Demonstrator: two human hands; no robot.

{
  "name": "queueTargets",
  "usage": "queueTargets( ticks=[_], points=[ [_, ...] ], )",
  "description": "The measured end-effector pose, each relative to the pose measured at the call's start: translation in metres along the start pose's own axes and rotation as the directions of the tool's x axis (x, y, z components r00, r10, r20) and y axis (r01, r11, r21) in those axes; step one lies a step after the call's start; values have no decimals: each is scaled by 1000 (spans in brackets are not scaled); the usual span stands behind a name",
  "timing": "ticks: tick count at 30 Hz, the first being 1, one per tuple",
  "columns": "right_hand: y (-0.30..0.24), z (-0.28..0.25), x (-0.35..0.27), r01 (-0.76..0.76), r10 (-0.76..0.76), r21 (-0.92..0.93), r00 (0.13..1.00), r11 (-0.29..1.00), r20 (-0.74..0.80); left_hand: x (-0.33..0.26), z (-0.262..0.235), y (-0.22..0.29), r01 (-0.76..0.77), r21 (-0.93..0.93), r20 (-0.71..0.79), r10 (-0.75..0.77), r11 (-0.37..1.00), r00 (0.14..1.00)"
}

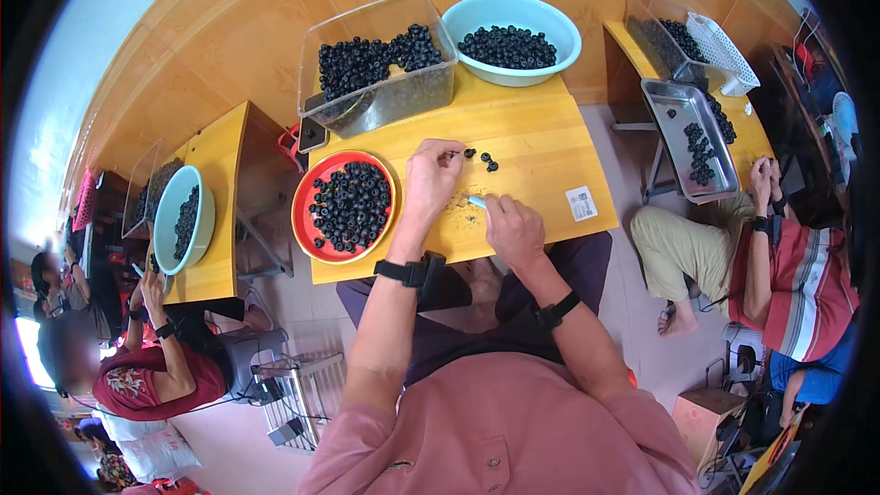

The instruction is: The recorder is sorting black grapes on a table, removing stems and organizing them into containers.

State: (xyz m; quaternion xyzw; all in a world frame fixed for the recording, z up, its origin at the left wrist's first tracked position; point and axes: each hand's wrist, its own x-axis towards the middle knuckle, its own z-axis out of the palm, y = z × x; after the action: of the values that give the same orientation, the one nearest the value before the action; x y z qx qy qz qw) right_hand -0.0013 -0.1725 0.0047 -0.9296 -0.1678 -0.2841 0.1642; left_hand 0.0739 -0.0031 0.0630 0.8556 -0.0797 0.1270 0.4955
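On the yellow table (pixel 541 142), left hand (pixel 431 179) pinches a dark berry (pixel 456 155); right hand (pixel 513 229) grips a small blue tool (pixel 476 202).

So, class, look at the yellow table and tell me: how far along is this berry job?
Done, it seems: the red plate is nearly full of dark berries. In hand: the left hand pinches a berry on the yellow table while the right hand holds a small light-blue tool; three loose berries lie beside them. Left: the clear bin and teal bowl both hold many more.
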Motion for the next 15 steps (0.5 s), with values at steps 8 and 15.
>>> queueTargets(
  ticks=[8, 15],
  points=[
    [-3, -6, 5, -37, 37, 5, 999, 999, 8, -71, 9, -11, 219, -272, -183, -274, 937, 944],
    [-4, -10, 4, -62, 64, 68, 998, 996, -29, -88, 21, -21, 150, -193, -175, -184, 970, 967]
  ],
)
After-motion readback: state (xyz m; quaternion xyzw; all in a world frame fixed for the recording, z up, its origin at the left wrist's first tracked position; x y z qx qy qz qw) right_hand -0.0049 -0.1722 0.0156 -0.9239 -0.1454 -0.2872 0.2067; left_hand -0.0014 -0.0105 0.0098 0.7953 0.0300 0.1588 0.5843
